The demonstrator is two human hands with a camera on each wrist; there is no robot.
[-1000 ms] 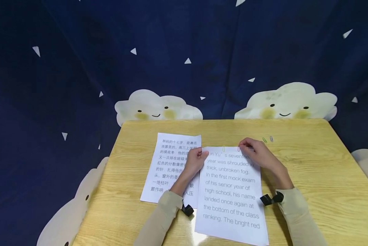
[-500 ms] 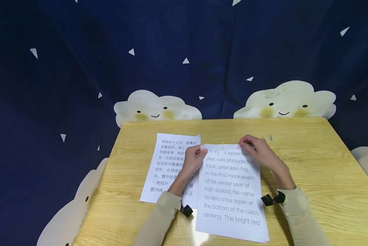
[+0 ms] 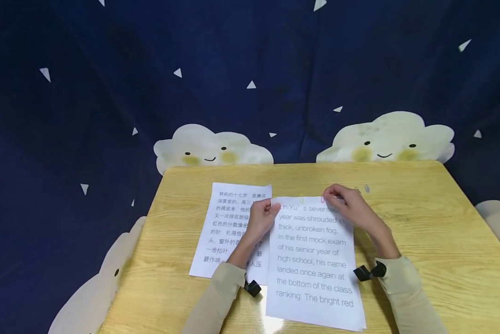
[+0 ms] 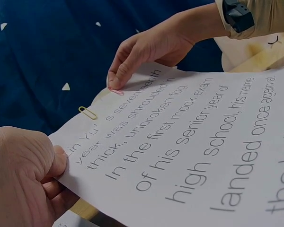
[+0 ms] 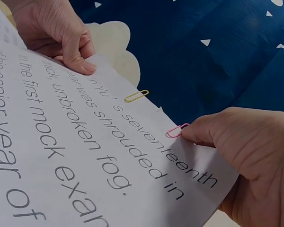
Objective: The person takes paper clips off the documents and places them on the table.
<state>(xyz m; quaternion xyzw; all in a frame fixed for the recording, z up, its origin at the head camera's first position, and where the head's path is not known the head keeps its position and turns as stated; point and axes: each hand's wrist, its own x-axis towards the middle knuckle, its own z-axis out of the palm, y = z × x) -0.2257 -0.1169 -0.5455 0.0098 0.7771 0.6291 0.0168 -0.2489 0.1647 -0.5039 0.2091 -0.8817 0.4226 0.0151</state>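
Note:
In the head view my left hand pinches the top left corner of a sheet of paper with large English print. A second sheet's edge shows beneath it at the lower right. A yellow paper clip sits on the top edge, between my hands. Further right, a pink paper clip straddles the same edge, and my right hand pinches it with the thumb at its end. The right hand's other fingers are behind the paper. Seen from the left wrist, the top edge is lifted and bowed.
Left of my hands, a page of Chinese print lies on the wooden table, partly under my left arm. A green paper clip and a bluish paper clip lie beyond my right hand. A dark blue curtain hangs behind.
Both hands have raised the paper's top edge slightly, and my right hand now partly covers the green paper clip. Their grips look the same, and the clips stay on the edge.

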